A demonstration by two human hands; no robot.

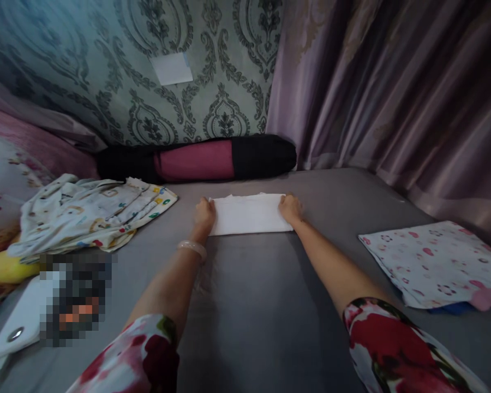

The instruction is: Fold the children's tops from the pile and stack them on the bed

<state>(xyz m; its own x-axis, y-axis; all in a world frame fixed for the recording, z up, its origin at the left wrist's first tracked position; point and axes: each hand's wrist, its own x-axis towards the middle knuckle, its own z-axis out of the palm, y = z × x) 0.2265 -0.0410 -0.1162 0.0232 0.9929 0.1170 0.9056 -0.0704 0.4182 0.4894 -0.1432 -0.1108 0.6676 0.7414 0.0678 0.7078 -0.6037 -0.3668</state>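
A white, folded, rectangular cloth (249, 214) lies on grey sheeting (257, 295), long axis running left-right; the left hand (205, 212) and right hand (290, 209) pinch its short ends, with sheeting stretching beyond both long edges.

No text, label, brand, number or sign can be read on anything in view.

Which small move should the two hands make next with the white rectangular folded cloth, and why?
Probably a gentle outward pull to straighten it: the left hand and right hand hold opposite ends of the white rectangular folded cloth, and its far edge looks uneven.
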